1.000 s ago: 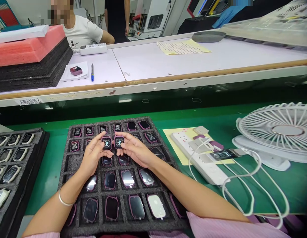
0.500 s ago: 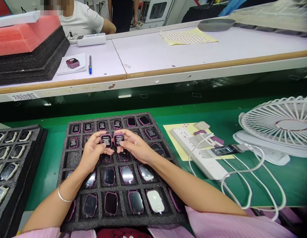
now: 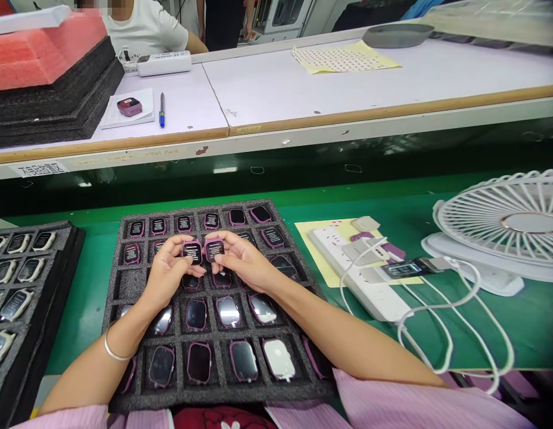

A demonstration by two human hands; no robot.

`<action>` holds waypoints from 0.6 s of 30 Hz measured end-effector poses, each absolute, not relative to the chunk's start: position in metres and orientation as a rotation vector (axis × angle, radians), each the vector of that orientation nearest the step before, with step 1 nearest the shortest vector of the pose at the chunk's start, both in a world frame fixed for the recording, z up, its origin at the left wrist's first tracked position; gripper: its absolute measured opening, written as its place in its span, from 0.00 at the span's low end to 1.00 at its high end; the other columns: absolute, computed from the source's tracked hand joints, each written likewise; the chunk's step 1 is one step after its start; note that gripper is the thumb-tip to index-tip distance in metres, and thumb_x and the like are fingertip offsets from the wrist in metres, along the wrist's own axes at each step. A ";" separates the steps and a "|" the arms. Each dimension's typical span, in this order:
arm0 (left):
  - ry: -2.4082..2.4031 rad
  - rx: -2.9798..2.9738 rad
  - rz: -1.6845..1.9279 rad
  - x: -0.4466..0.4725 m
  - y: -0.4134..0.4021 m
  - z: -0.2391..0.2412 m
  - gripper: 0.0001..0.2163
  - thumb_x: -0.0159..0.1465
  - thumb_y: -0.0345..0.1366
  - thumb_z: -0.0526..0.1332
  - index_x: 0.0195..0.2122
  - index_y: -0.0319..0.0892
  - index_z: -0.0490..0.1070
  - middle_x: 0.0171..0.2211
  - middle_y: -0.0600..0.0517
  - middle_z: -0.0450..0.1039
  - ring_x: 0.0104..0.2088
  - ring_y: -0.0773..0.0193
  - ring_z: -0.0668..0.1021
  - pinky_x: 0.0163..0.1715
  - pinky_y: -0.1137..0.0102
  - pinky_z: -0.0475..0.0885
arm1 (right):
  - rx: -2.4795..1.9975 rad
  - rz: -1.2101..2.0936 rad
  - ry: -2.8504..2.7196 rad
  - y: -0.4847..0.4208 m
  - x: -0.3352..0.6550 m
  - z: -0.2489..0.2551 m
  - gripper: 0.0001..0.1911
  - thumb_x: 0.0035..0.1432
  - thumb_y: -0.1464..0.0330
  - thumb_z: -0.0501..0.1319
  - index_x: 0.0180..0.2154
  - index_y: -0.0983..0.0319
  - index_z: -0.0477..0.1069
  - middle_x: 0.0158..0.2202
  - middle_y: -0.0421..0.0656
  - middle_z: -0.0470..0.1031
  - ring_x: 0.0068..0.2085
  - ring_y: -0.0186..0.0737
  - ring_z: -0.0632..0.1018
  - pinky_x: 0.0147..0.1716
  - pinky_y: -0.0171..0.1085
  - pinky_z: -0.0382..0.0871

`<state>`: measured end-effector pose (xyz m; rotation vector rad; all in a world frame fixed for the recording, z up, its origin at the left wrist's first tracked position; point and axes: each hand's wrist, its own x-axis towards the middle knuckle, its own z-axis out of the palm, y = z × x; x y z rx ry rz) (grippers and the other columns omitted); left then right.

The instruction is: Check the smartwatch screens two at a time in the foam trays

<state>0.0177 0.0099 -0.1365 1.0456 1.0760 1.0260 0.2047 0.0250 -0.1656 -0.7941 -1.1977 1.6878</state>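
Note:
Between the thumb and fingers of my left hand (image 3: 168, 267) is a purple-framed smartwatch case (image 3: 192, 252), its dark screen lit with lines of white text. My right hand (image 3: 239, 257) pinches a second purple smartwatch case (image 3: 214, 249), also showing text. Both are held side by side, screens up, above a dark grey foam tray (image 3: 180, 369). Several more purple watch cases lie in the tray's compartments, among them a dark-screened one (image 3: 199, 363) and one with a pale, reflecting face (image 3: 279, 359). My hands and forearms hide part of the tray.
At left stands another foam tray (image 3: 57, 280) of pale-framed watches. To the right are a white power strip (image 3: 384, 307) with cables and a white fan (image 3: 509, 223). A raised shelf (image 3: 276, 98) behind carries a pen (image 3: 162, 112) and stacked foam (image 3: 39, 56). A person (image 3: 146, 33) sits beyond.
Both hands keep their hold on the two watch cases, in nearly the same place. The view has shifted slightly; little else differs.

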 end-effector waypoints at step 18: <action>1.051 1.052 1.052 0.017 0.011 -0.140 0.22 0.53 0.32 0.67 0.50 0.43 0.67 0.43 0.50 0.75 0.29 0.66 0.83 0.35 0.67 0.81 | -0.793 1.692 -1.202 0.025 0.204 -0.164 0.24 0.50 0.74 0.68 0.50 0.58 0.67 0.40 0.40 0.71 0.31 0.32 0.73 0.35 0.37 0.71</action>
